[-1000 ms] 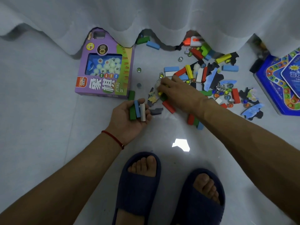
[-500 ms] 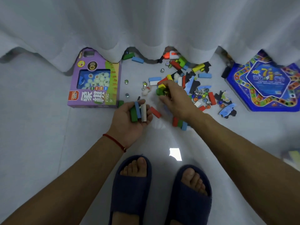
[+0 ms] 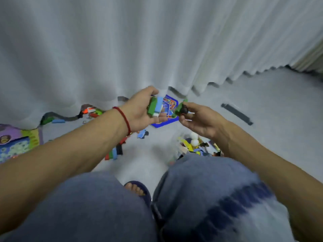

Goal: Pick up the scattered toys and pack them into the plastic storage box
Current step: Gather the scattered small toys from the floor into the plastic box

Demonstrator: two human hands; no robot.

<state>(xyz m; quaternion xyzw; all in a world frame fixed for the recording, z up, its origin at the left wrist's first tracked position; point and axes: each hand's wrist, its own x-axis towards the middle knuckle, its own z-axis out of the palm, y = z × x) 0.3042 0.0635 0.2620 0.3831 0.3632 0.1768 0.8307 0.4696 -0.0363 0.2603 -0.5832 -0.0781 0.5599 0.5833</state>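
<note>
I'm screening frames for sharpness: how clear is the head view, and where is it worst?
Head view: soft motion blur throughout; both hands, left and right, and their blocks are smeared, the knees most; wide-angle bending slants the curtain; lighting dim and even, no glare.

Both forearms raised, hands level, close but apart. Left hand (image 3: 139, 110) palm up, fingers curled round blocks. Right hand (image 3: 197, 119) pinches small pieces at its fingertips (image 3: 187, 109). Knees bent below.
</note>
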